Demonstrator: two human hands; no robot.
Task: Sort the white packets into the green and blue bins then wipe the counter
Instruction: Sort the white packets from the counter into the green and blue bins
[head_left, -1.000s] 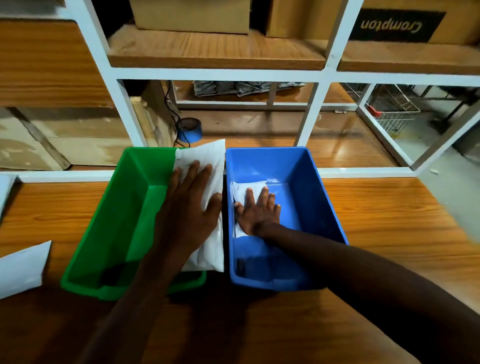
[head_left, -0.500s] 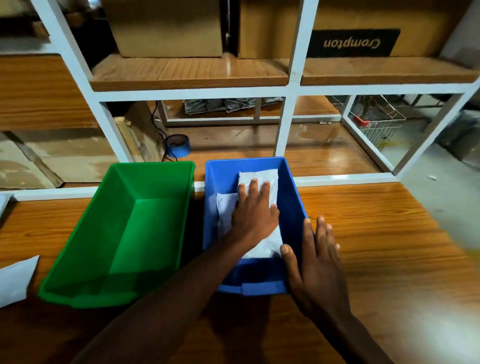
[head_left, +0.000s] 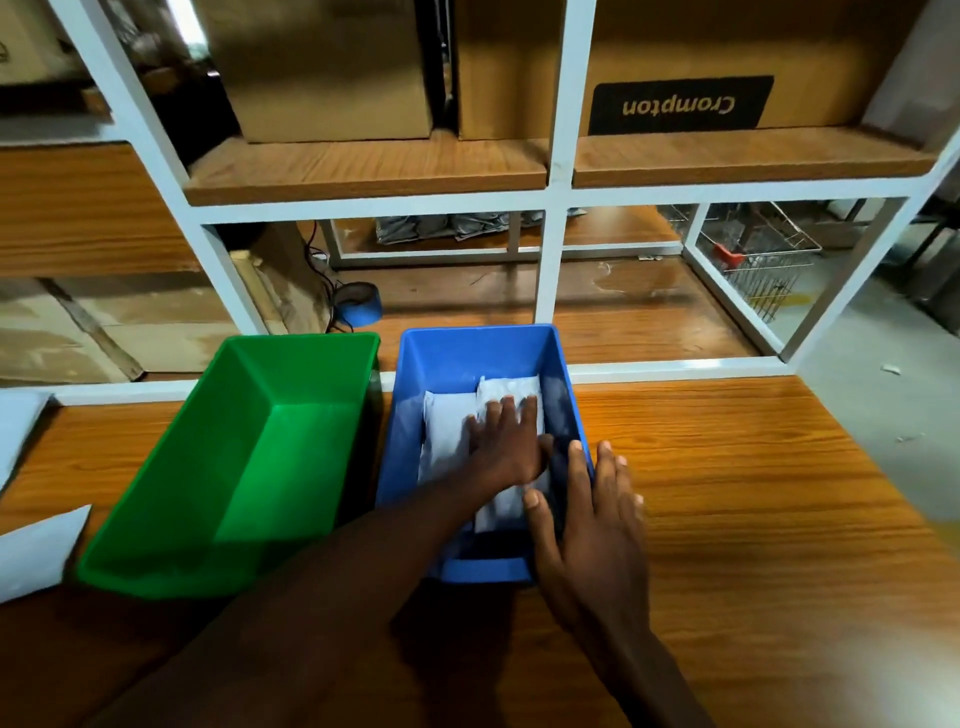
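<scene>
A green bin (head_left: 306, 341) and a blue bin (head_left: 478, 333) stand side by side on the wooden counter (head_left: 753, 493). The green bin holds nothing. Two white packets lie in the blue bin, one on its left side (head_left: 447, 431) and one on its right (head_left: 511, 388). My left hand (head_left: 506, 441) reaches across into the blue bin and lies flat on the right packet, fingers spread. My right hand (head_left: 592, 519) rests over the blue bin's right rim, thumb inside, fingers straight. Two more white packets (head_left: 36, 551) (head_left: 21, 431) lie at the counter's left edge.
Behind the counter stands a white-framed shelf (head_left: 550, 197) with cardboard boxes (head_left: 322, 67) on it. A blue tape roll (head_left: 358, 307) and black cables lie behind the green bin. A wire basket (head_left: 758, 260) sits at the back right. Bare counter stretches to the right of the blue bin.
My left hand carried a packet from over the green bin into the blue bin and now presses it down. My right hand left the blue bin, went to the counter, then onto the bin's right rim.
</scene>
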